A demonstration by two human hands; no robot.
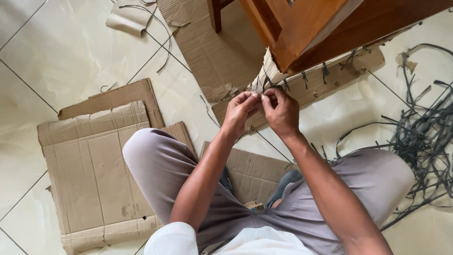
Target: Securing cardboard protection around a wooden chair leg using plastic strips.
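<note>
— Where the wooden furniture leg (302, 33) comes down onto the tiled floor (61, 52), what is going on right below it?

— Both hands meet there. The left hand (239, 112) and the right hand (281, 112) are pinched nearly closed, fingertips touching, on a thin dark strap (261, 89) at the torn end of a long cardboard strip (325, 78). That strip runs out to the right from under the wooden leg, with more short dark ties knotted along its upper edge.

— Can you tell which hand actually has the strap?

— Not for certain; it is tiny and the fingers cover it, but both seem to grip it between thumb and forefinger.

— What hems them in?

— The wood hangs just above the knuckles, so there is little room upward. Left of the leg a bigger cardboard sheet (212, 52) lies flat, its ragged lower edge just beside the left hand. Below the leg, the person's bent knees in grey trousers (160, 160) frame the forearms on both sides.

— And open floor?

— Far left of the leg, bare tile shows above a large flattened cardboard panel (94, 174). Well to the right of the leg, a loose tangle of dark straps (424, 132) sprawls over the tile, apart from the hands.
</note>
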